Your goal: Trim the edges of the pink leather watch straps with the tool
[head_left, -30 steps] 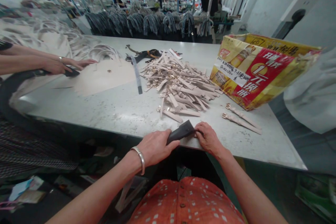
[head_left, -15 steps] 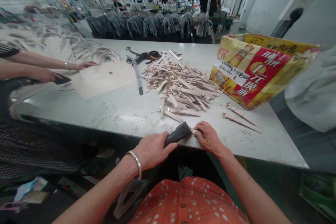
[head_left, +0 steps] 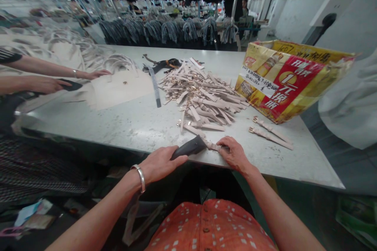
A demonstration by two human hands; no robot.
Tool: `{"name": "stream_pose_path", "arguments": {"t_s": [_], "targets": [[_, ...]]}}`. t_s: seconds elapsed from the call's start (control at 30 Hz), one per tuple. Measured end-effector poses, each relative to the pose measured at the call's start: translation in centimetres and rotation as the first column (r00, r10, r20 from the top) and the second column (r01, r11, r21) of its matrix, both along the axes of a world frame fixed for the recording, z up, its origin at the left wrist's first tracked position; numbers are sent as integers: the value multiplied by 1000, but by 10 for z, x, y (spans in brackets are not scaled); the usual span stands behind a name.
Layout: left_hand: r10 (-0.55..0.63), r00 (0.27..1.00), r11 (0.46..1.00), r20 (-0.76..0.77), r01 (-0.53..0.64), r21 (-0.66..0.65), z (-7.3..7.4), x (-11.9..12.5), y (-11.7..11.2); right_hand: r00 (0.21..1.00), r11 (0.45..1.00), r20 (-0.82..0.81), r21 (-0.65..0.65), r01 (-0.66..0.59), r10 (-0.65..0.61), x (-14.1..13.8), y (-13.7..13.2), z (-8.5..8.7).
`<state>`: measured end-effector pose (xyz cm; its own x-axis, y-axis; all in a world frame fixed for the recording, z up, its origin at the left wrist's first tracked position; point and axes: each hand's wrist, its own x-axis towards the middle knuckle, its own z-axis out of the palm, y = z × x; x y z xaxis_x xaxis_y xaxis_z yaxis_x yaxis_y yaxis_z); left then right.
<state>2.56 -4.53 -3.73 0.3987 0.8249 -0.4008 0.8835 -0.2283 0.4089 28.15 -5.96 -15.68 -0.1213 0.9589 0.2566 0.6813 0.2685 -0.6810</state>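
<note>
On my feed from the head camera, the person's left hand (head_left: 160,163) was closed narrow around a dark wedge-shaped tool (head_left: 188,147), whose tip lay against a pale strap piece (head_left: 212,146) at the near edge of the white worktop (head_left: 118,129); the right hand (head_left: 234,153) was curled down on the strap's other end, pressing it to the worktop; I saw the strap between the 2 hands, with nothing blocking my view of it; a silver bangle (head_left: 140,177) circled the left wrist.

Ahead of the hands I saw 1 large heap of pale strap pieces with gold buckles (head_left: 200,98), too many for me to count; 2 buckled straps (head_left: 269,136) lay apart from it on the right, just below 1 yellow and red printed cardboard box (head_left: 282,82); 1 grey strip (head_left: 154,86) and a small tangle of dark straps (head_left: 160,64) lay beyond the heap's left side.

At the left of my view, a co-worker's 2 hands worked over 1 pale sheet (head_left: 120,86); the nearer co-worker hand (head_left: 44,84) held another dark tool (head_left: 70,85); a white cloth (head_left: 350,106) bulged in from the right; rows of hanging dark bundles (head_left: 171,31) filled the background.
</note>
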Motion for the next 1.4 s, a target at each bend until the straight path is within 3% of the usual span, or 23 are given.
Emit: {"name": "stream_pose_path", "arguments": {"t_s": [0.23, 0.43, 0.77, 0.9, 1.03, 1.2, 1.3, 1.4], "targets": [[32, 997, 999, 65, -30, -40, -11, 8, 6, 998, 998, 9, -24, 60, -60, -1, 2, 0], [55, 994, 998, 98, -52, -34, -19, 0, 9, 997, 997, 34, -27, 71, -70, -4, 2, 1], [44, 991, 999, 128, -43, -8, -18, 26, 17, 994, 994, 46, -33, 103, -102, -8, -1, 7], [53, 985, 997, 165, -60, 40, -16, 24, 9, 995, 993, 27, -68, 96, -94, -1, -5, 16], [69, 982, 996, 178, -79, 51, -13, 7, -4, 980, 977, -10, -86, 196, -198, 35, -5, 30], [169, 963, 983, 210, -180, 33, -12, -25, -19, 946, 941, 29, -98, 323, -322, 123, -1, 45], [228, 940, 971, 253, -238, 9, -17, -45, -24, 865, 867, 195, -105, 488, -463, 168, 4, 42], [281, 911, 958, 303, -287, -24, -22, -63, -28, 724, 795, 354, 104, 598, -592, 170, 14, 37]]}}
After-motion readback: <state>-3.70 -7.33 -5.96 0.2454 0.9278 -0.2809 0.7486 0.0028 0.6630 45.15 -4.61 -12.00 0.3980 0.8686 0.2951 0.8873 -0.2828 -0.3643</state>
